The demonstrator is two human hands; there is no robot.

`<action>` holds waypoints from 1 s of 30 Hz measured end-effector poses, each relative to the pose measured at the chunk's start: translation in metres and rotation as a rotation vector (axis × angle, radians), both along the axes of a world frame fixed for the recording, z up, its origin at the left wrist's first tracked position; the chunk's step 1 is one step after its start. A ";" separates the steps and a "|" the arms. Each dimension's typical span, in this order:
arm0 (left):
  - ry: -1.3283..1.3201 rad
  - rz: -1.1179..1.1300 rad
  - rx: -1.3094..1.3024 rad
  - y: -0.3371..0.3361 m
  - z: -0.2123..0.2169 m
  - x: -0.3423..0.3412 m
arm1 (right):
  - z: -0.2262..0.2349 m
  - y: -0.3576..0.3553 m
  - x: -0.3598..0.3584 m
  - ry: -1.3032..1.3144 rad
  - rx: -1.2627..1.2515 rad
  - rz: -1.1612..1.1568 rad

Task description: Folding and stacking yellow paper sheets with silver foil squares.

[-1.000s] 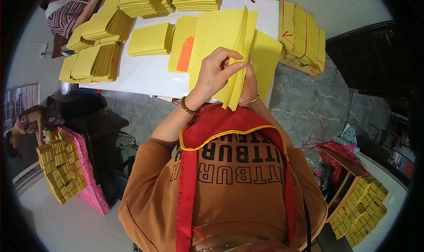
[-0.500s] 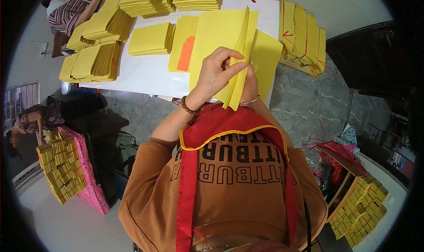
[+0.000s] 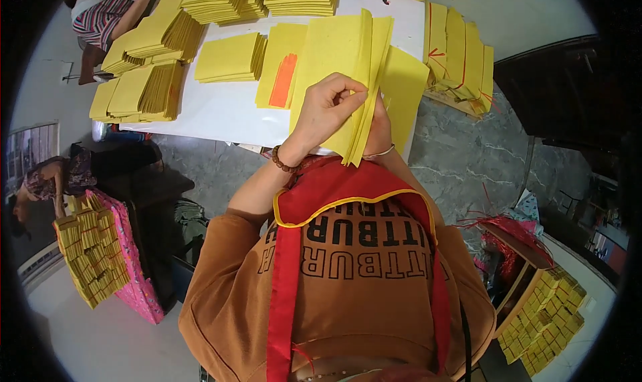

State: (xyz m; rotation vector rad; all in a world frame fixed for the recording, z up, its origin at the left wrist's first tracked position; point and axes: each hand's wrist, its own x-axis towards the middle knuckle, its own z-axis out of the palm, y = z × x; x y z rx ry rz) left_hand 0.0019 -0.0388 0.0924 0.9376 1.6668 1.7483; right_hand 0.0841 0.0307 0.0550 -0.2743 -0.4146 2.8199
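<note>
I hold a thick sheaf of yellow paper sheets [image 3: 338,61] upright over the near edge of a white table [image 3: 221,114]. My left hand [image 3: 328,108] grips its front face, thumb and fingers pinching the sheets' edges. Most of my right hand [image 3: 379,129] is hidden behind the sheaf; it supports the back, and a thin bracelet shows at the wrist. A beaded bracelet sits on my left wrist. Flat on the table just left of the sheaf lies a yellow sheet with an orange-red stripe [image 3: 283,79].
Several stacks of yellow paper [image 3: 231,57] cover the table, and tied bundles [image 3: 458,54] sit at its right end. Another person [image 3: 107,11] works at the far left corner. Bundles fill a pink bag [image 3: 93,248] lower left and a rack [image 3: 545,308] lower right.
</note>
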 end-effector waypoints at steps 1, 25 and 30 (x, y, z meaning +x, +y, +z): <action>0.014 -0.007 -0.020 -0.001 0.002 -0.001 | 0.001 0.000 0.000 -0.005 0.011 0.010; -0.202 -0.091 -0.084 -0.002 0.013 -0.008 | -0.007 0.005 0.010 0.100 -0.107 0.128; -0.168 -0.083 -0.078 -0.003 0.014 -0.006 | -0.007 0.005 0.010 0.072 -0.105 0.124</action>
